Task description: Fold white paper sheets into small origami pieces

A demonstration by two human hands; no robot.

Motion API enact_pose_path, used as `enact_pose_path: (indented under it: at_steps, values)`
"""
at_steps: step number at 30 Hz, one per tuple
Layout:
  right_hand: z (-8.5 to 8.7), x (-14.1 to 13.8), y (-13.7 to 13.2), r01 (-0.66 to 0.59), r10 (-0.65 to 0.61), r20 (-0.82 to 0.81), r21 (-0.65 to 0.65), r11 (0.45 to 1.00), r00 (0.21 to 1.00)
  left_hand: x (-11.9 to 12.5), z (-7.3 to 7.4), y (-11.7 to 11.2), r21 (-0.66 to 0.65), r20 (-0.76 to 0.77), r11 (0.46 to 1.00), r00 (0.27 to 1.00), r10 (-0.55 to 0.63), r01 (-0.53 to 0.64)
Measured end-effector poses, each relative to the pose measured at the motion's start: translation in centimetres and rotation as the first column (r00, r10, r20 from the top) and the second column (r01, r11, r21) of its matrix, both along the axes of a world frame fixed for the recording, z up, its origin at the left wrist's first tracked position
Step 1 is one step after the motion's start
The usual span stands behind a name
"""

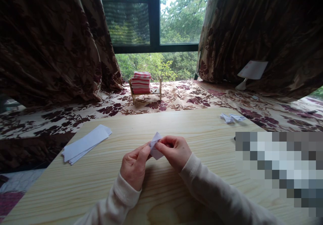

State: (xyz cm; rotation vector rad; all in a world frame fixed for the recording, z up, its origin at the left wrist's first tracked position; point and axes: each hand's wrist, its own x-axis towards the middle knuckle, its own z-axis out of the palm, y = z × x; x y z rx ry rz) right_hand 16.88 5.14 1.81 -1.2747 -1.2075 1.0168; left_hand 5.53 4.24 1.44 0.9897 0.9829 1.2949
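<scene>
A small piece of folded white paper (156,153) is held up over the middle of the wooden table, its top corner pointing away from me. My left hand (135,164) pinches its left edge between thumb and fingers. On the other side, my right hand (176,151) grips the right edge, thumb pressed on the paper's face. Both hands are closed on the same piece, and the fingers behind it are partly hidden. Beyond them at the right lie folded white paper shapes (232,118). To the left rests a stack of white paper strips (87,143).
The pale wood-grain table (121,125) ends at a flower-patterned cloth (181,99) under the window. A small wooden rack (160,91) carries folded red-and-white striped cloths (141,83). A white lamp (253,70) stands at the right. Blurred blocks cover the near right side.
</scene>
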Motion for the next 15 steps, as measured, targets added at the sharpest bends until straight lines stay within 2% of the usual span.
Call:
enact_pose_path:
  at_steps: [4, 8, 12, 15]
  values:
    - [-0.3, -0.1, -0.1, 0.011, -0.012, 0.046, 0.024, 1.0, 0.999, 0.0, -0.2, 0.1, 0.014, -0.04, 0.999, 0.998, 0.038, -0.038]
    - [-0.8, 0.2, 0.0, 0.021, -0.041, 0.209, 0.101, 0.995, 0.977, -0.1, -0.1, 0.4, -0.032, 0.022, 0.999, 1.0, 0.014, -0.013]
    - [-0.7, 0.9, -0.2, 0.049, -0.143, 0.418, 0.228, 0.972, 0.897, -0.3, -0.3, 0.8, -0.086, 0.066, 0.996, 0.998, -0.014, 0.019]
    - [0.0, 1.4, -0.5, 0.04, -0.254, 0.524, 0.384, 0.922, 0.813, -0.6, -0.4, 1.0, -0.095, 0.049, 0.995, 0.999, 0.004, 0.001]
